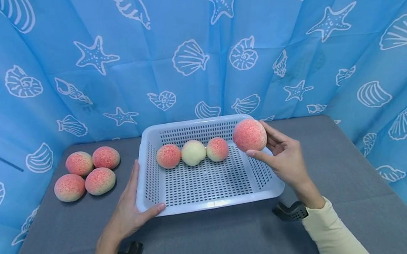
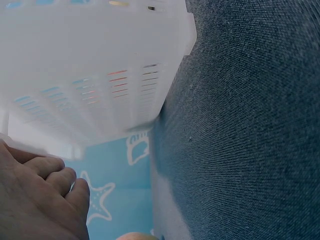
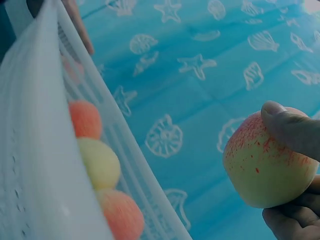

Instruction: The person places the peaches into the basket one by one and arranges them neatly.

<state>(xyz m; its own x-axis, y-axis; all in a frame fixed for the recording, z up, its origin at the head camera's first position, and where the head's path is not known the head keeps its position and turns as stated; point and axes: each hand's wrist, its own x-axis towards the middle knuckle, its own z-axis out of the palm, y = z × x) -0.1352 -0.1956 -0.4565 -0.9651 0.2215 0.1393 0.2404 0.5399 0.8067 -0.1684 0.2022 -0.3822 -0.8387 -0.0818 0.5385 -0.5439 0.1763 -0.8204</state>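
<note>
My right hand [image 1: 287, 157] holds a pink and cream peach [image 1: 249, 135] between thumb and fingers. In the head view the peach overlaps the right end of a white perforated plastic basket [image 1: 213, 204]. Its yellowish underside faces the right wrist view, where the thumb [image 3: 290, 127] lies over its top. My left hand [image 1: 128, 212] rests against the basket's front left corner, fingers straight along the outer left side and thumb across the front rim. A row inside the basket has a red peach [image 1: 169, 156], a pale yellow one [image 1: 193, 153] and a red-and-yellow one [image 1: 217, 149].
Several more peaches [image 1: 99, 181] are grouped on the grey cloth-covered table [image 1: 218, 244], left of the basket. Behind and beside the table hangs a blue curtain [image 1: 198, 85] with white shells and starfish. Each wrist wears a black device [image 1: 291, 211].
</note>
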